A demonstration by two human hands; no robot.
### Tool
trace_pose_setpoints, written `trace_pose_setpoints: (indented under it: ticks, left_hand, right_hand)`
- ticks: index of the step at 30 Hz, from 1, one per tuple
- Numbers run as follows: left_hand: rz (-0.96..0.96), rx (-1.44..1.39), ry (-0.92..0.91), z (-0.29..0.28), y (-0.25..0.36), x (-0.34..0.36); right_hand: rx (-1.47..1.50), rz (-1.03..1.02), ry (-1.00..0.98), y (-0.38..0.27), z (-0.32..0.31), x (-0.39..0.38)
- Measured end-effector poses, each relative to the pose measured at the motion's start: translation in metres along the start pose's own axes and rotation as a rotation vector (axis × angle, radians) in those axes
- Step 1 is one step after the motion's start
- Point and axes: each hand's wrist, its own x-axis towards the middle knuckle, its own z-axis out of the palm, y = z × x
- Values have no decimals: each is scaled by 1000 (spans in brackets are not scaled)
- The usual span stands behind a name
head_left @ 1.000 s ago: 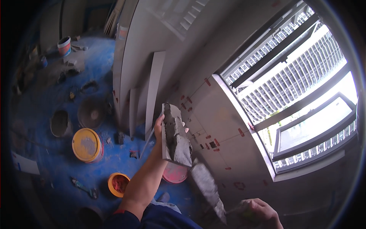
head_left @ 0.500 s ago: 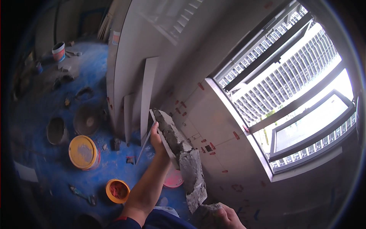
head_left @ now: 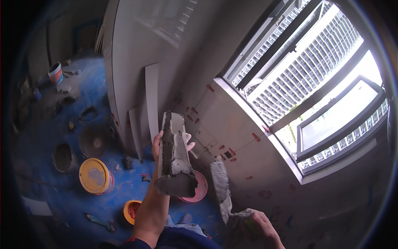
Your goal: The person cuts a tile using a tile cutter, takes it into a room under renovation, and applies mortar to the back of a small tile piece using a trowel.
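Overhead, the left hand (head_left: 159,143) grips a mortar-coated tile strip (head_left: 174,159) steady while the right hand (head_left: 257,226), seemingly clenched, works a trowel (head_left: 222,189).

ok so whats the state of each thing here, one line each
long grey tile strip: held up in left hand, mortar-coated
mortar-caked trowel: in right hand
yellow bucket: open, grey mortar inside
pink tub: on floor, partly hidden
window: sash swung open
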Motion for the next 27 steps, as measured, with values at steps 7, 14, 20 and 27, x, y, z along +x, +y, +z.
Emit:
trace_pose_setpoints:
  ticks: [7, 14, 20, 27]
  left_hand:
    - [-85, -85, 44, 38, -25, -24]
    - [-90, 10, 84, 31, -29, -28]
    - [-30, 141, 221, 28, -40, -29]
    - [158, 106, 224, 39, -55, -29]
  right_hand:
    - [-102, -148, -161, 49, 4, 53]
    - [-274, -128, 137, 71, -56, 44]
    - [-629, -279, 98, -93, -38, -25]
    - [-1392, -261, 73, -147, -7, -34]
